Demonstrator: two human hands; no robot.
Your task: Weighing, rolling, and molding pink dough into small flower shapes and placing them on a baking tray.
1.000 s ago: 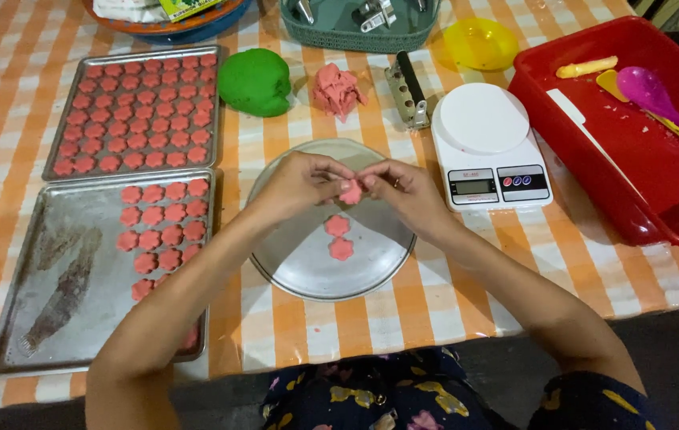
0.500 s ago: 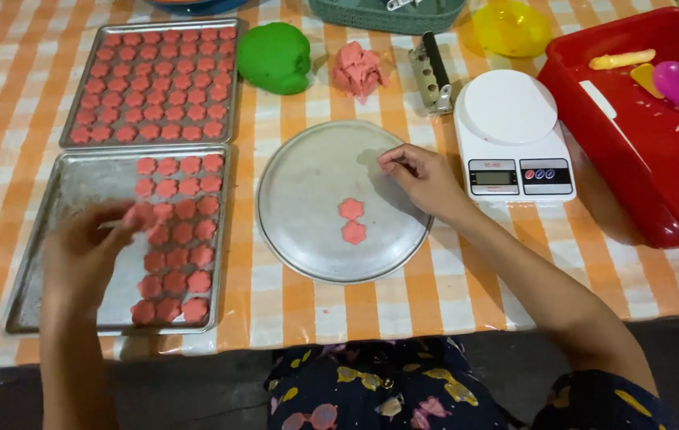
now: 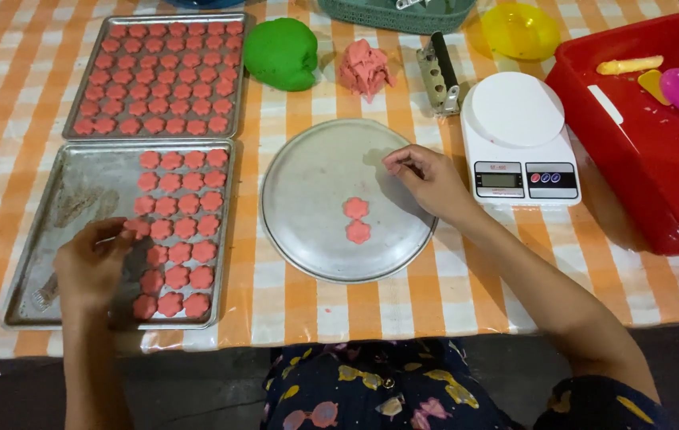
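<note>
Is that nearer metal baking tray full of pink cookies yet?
No, partly filled. The nearer rectangular metal tray holds pink flower-shaped dough pieces only on its right side; its left side shows bare metal.

Bare forearms; dark trousers (colourful printed shapes)

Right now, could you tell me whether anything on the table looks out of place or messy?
Mostly tidy. The near baking tray has dark smears on its bare left side, beside the left hand, while its pink dough flowers fill only the right part. The red tub shows small pale crumbs inside.
</note>
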